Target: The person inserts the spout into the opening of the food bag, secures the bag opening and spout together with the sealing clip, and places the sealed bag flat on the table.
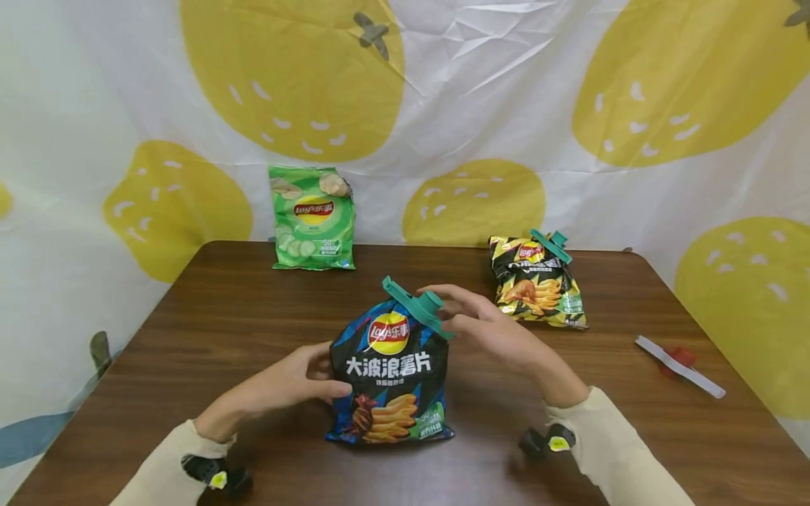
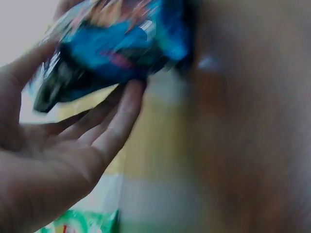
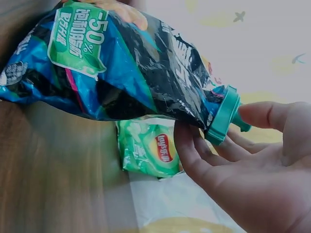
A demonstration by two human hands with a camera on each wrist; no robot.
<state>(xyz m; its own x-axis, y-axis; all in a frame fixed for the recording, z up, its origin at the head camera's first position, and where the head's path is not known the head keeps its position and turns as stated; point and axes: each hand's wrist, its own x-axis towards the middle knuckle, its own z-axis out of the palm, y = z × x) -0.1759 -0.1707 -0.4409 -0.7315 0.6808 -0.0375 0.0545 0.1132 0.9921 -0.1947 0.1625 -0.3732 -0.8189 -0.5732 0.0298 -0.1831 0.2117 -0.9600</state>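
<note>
A black and blue chip bag (image 1: pixel 389 379) stands upright at the middle of the table, a teal clip (image 1: pixel 418 306) across its top, slanting down to the right. My left hand (image 1: pixel 291 383) holds the bag's left side, thumb in front and fingers behind; the left wrist view shows the bag (image 2: pixel 116 53) between thumb and fingers, blurred. At the clip's right part is my right hand (image 1: pixel 493 330). In the right wrist view the right hand (image 3: pixel 252 150) has its thumb at the spout of the clip (image 3: pixel 224 115) and its fingers behind the bag's top.
A green chip bag (image 1: pixel 313 225) stands at the back left. At the back right lies a yellow and black chip bag (image 1: pixel 534 284) with another teal clip (image 1: pixel 552 246). A white strip (image 1: pixel 680 367) with a red part (image 1: pixel 678 360) lies on the table's right side.
</note>
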